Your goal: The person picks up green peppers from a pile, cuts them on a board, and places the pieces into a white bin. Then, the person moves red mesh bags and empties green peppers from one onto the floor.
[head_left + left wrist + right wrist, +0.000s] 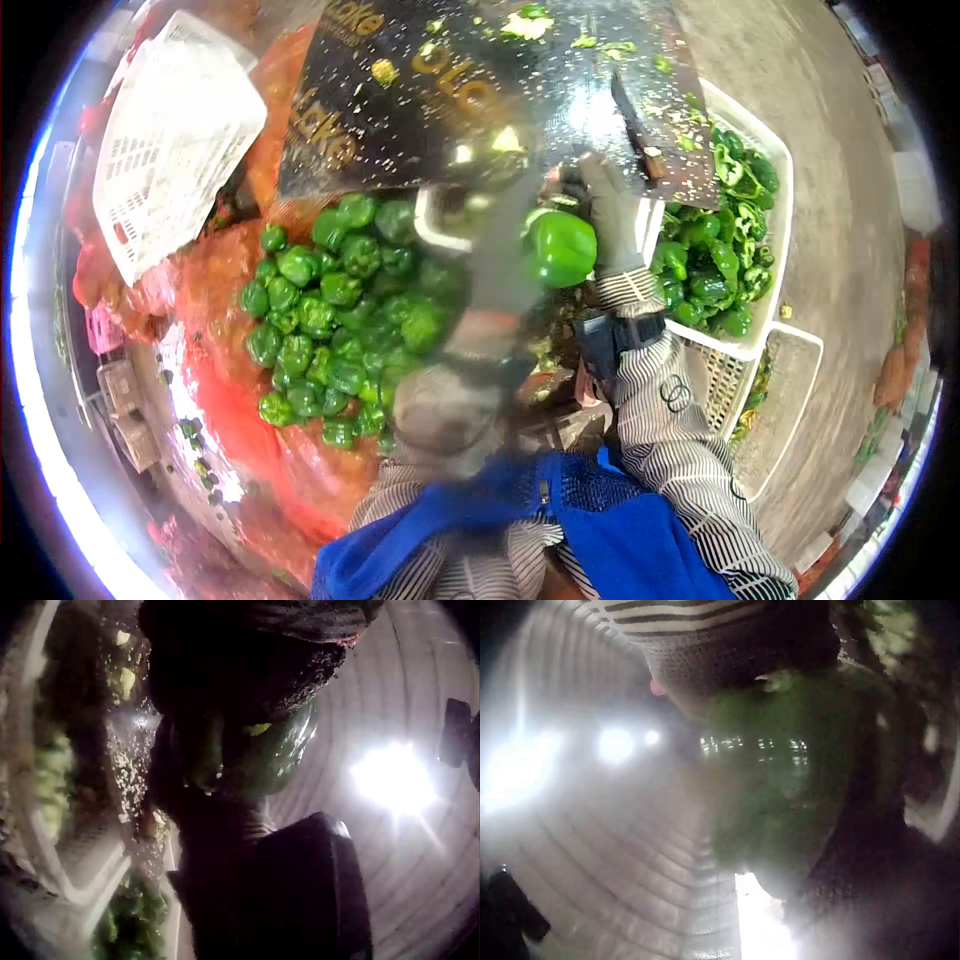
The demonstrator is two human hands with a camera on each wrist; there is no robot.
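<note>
Bell pepper (562, 249): right hand (610, 215) gripped 1.
Left hand (502, 255): grip was unclear.
Crated peppers (712, 262): many were cut.
Heap (340, 290): looked uncut.

Board (400, 110): lay at the top centre of the frame, scraps (527, 25) on it
Knife (634, 120): on the board, right part
Heap (335, 310): left of centre, below the board, on sacks (230, 370)
Crate (787, 200): stood at the right, cut peppers (735, 260) in it
Stack (165, 140): upper left
</note>
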